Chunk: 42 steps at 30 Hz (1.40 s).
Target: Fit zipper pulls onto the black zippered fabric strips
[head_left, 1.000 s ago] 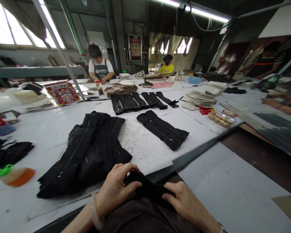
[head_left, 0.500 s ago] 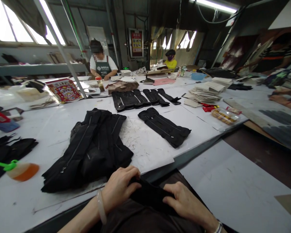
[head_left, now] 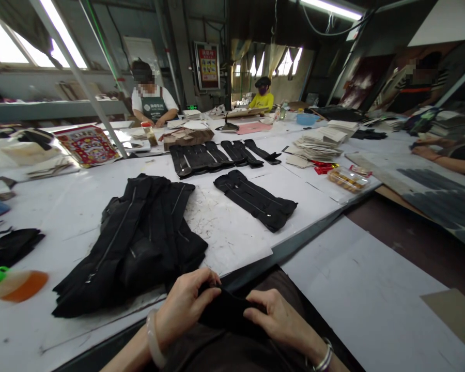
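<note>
Both my hands pinch one black fabric piece (head_left: 228,310) low in front of me, over my lap at the table's edge. My left hand (head_left: 188,297) grips its left end between thumb and fingers. At the other end, my right hand (head_left: 277,315) does the same. Just beyond my left hand lies a heap of black zippered fabric pieces (head_left: 135,243). Farther right is a smaller stack of black zippered pieces (head_left: 256,199). A row of similar black pieces (head_left: 217,156) is laid out behind them.
A bottle with orange liquid (head_left: 21,285) lies at the left. Stacks of pale sheets (head_left: 313,147) and a clear box of food (head_left: 347,180) stand at the right on the white table (head_left: 232,243). Co-workers sit across the table and at the right.
My view has turned slightly right, so the table's things appear shifted left. My hands have come a little closer together on the black fabric piece.
</note>
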Tool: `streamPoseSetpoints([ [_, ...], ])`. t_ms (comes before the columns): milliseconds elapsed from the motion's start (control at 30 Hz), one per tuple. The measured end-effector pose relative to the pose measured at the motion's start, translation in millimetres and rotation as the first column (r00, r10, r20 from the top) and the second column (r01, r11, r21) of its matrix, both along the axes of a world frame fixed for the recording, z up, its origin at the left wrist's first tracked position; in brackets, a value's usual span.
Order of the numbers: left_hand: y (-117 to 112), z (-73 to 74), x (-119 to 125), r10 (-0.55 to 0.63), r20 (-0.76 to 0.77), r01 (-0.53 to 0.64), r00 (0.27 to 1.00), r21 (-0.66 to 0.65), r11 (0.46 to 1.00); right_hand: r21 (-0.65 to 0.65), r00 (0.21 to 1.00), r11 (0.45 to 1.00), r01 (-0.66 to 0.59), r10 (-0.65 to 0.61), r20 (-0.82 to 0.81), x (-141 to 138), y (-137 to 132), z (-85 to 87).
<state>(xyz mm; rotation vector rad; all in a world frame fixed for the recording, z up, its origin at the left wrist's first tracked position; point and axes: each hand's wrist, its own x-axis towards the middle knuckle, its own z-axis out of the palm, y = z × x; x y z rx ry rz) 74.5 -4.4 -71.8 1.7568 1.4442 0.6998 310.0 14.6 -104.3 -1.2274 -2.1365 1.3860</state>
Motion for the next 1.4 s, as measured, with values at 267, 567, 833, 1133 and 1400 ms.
streamPoseSetpoints([
  [267,-3.9,3.0,-1.5,0.016,-0.04,-0.015,0.999,0.024,1.0,0.136,0.974,0.985,0.106,-0.076,-0.212,-41.7,-2.5,0.4],
  [567,-5.8,10.1,-7.0,0.049,0.071,-0.048,0.996,-0.022,0.999,0.086,0.966,0.992,0.09,-0.066,-0.252,-53.2,1.6,3.4],
  [833,-24.2,-5.5,-30.2,0.229,0.084,-0.214,0.97,-0.158,0.964,0.141,0.961,0.979,0.15,-0.111,-0.252,-46.5,0.5,3.8],
  [1133,-28.6,-6.2,-9.5,0.339,0.461,-0.157,0.82,-0.389,0.908,0.273,0.924,0.945,0.179,-0.066,-0.378,-52.2,1.1,5.5],
  [1400,-25.9,-6.4,-1.2,0.403,0.533,-0.179,0.744,-0.422,0.889,0.484,0.934,0.85,0.209,-0.027,-0.356,-67.6,5.5,10.1],
])
